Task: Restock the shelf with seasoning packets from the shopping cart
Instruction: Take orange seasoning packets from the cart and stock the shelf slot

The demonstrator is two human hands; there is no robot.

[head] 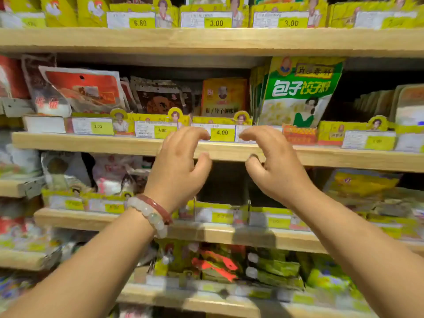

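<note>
Seasoning packets (223, 96) stand behind both empty hands at the shelf (91, 143) edge.

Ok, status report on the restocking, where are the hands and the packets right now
Left hand and right hand both empty, fingers loosely curled, raised in front of the middle shelf edge. Yellow seasoning packets stand behind the 4.00 price tag. Nothing blocking.

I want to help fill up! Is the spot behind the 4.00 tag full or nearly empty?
Nearly empty: only the orange packets stand far back behind the 4.00 tag, dark space ahead of them.
</note>
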